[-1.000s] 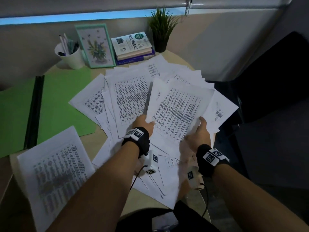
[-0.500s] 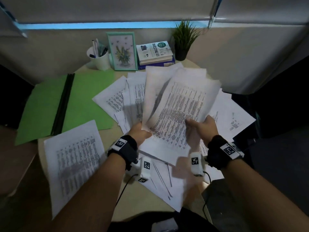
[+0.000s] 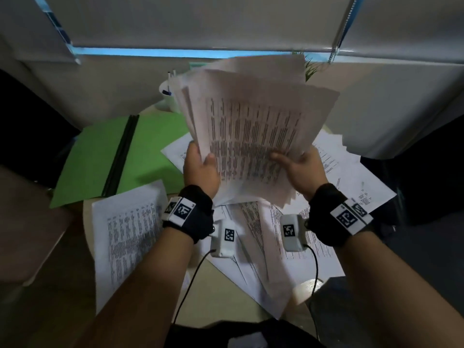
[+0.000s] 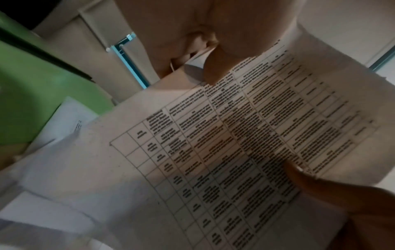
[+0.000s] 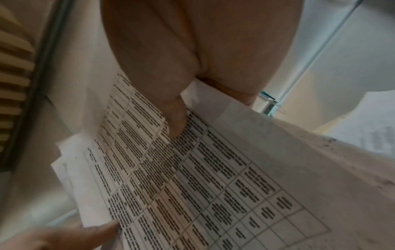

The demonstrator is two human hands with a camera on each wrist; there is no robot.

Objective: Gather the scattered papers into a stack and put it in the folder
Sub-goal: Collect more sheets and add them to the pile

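Observation:
A loose bundle of printed sheets (image 3: 253, 136) is raised off the table, tilted up toward me. My left hand (image 3: 200, 167) grips its lower left edge, thumb on the printed face (image 4: 213, 71). My right hand (image 3: 298, 167) grips the lower right edge, thumb pressed on the table of text (image 5: 175, 121). The sheets (image 5: 192, 186) are uneven at their edges. The open green folder (image 3: 105, 156) lies flat at the left with a black spine. More papers (image 3: 351, 187) stay scattered on the table under and right of my hands, and one sheet (image 3: 125, 237) lies at the near left.
A white pen cup (image 3: 167, 96) stands behind the bundle, and plant leaves (image 3: 310, 69) peek over its top. The round table's edge (image 3: 86, 222) runs close at left and front. Lowered blinds (image 3: 226, 21) fill the back.
Both hands have lifted the gathered sheets from the table and tipped them upright, drawing them together into one bundle. The view has tilted, and the bundle now hides the books and picture frame.

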